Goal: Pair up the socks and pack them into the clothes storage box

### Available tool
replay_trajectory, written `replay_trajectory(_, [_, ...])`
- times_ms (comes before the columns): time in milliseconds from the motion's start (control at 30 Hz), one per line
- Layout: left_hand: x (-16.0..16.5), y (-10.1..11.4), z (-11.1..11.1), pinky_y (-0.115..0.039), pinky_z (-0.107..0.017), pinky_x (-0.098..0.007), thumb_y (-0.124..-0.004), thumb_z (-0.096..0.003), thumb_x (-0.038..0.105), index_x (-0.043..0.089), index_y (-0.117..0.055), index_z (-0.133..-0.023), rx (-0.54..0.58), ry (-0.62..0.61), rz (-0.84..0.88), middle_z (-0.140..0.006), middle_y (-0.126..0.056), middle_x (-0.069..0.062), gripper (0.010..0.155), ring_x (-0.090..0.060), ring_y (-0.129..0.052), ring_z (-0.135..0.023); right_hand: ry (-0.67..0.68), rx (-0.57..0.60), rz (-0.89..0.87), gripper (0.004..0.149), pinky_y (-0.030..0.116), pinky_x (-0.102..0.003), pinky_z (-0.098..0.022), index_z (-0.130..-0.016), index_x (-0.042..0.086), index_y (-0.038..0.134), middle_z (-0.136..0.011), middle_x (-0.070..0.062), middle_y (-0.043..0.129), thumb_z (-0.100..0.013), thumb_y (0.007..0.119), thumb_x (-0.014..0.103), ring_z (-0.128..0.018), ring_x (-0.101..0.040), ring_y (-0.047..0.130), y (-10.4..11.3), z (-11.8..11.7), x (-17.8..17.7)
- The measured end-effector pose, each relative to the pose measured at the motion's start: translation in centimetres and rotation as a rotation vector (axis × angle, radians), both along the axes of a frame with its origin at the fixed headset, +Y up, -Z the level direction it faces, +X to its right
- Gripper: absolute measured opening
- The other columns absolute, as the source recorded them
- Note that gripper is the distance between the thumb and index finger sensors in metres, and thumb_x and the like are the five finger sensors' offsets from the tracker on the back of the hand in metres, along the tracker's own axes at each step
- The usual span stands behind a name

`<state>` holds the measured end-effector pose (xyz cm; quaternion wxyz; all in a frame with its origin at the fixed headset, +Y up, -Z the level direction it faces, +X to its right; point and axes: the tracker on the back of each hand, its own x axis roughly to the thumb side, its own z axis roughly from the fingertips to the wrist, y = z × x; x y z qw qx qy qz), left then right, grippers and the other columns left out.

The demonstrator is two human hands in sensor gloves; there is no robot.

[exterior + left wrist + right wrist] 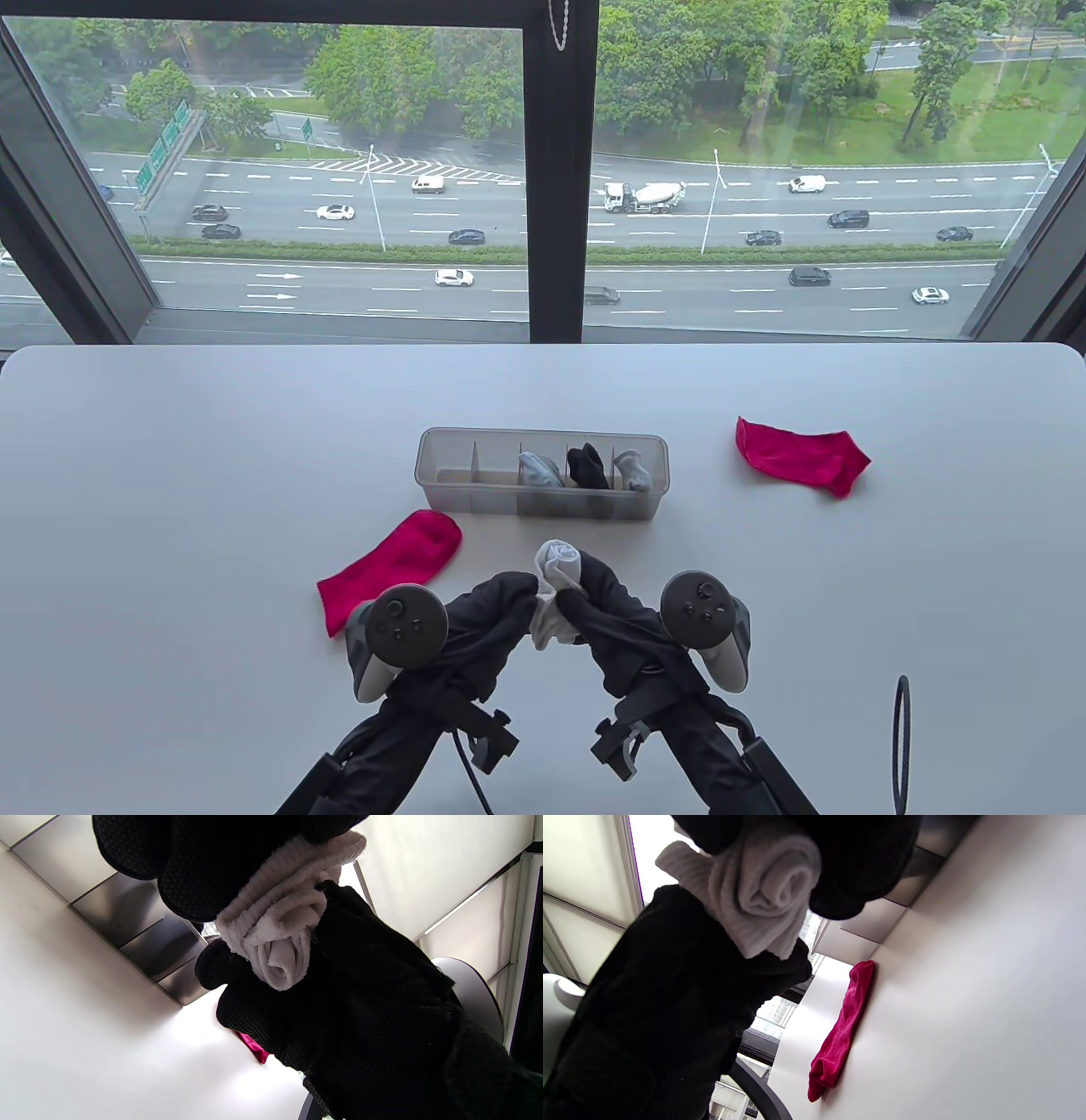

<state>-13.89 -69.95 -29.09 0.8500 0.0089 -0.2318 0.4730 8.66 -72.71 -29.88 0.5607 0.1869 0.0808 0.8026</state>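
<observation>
over the table (170,441) both grips, left (501,603) and right (607,594), clamp one white sock roll (556,569).

Both gloved hands are meeting at centre above the table: left hand (501,607) and right hand (604,604) are gripping a rolled white sock bundle (556,586) together.

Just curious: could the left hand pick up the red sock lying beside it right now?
Probably not yet: the left hand and right hand both grip the rolled white socks. The red sock lies uncovered close by, nothing between.
</observation>
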Motion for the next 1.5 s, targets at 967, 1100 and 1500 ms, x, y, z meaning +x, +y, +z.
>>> replay_trajectory(967, [0.6,0.2,0.2,-0.074,-0.063,-0.061,-0.064,-0.0571,0.024,0.004,-0.071,-0.095,-0.03,-0.06,-0.015,-0.084,-0.087,-0.023,0.043,-0.034,-0.096,-0.065,-0.121,0.127,0.151,0.059,0.082,-0.036,-0.054,-0.107,0.008,0.051,-0.092,-0.018,0.082,-0.06,0.069,0.039,-0.07,-0.026,0.093,0.8,0.2,0.4])
replay_trajectory(1100, [0.2,0.1,0.0,-0.075,-0.062,-0.061,-0.064,-0.0583,0.022,0.003,-0.072,-0.093,-0.072,-0.039,0.052,-0.081,-0.087,-0.023,0.041,-0.034,-0.096,-0.063,0.123,0.073,0.097,0.077,0.069,-0.047,-0.066,-0.115,0.003,0.028,-0.109,-0.032,0.054,-0.059,0.055,0.048,-0.089,-0.04,0.073,0.9,0.3,-0.5])
replay_trajectory(1500, [0.7,0.2,0.1,-0.069,-0.062,-0.067,-0.066,-0.0565,0.034,0.004,-0.07,-0.095,-0.087,-0.055,-0.099,-0.086,-0.085,-0.026,0.049,-0.042,-0.092,-0.067,-0.052,0.124,0.223,0.06,0.082,-0.038,-0.053,-0.111,0.006,0.047,-0.098,-0.023,0.075,-0.064,0.067,0.037,-0.071,-0.029,0.091,0.6,0.2,-0.2])
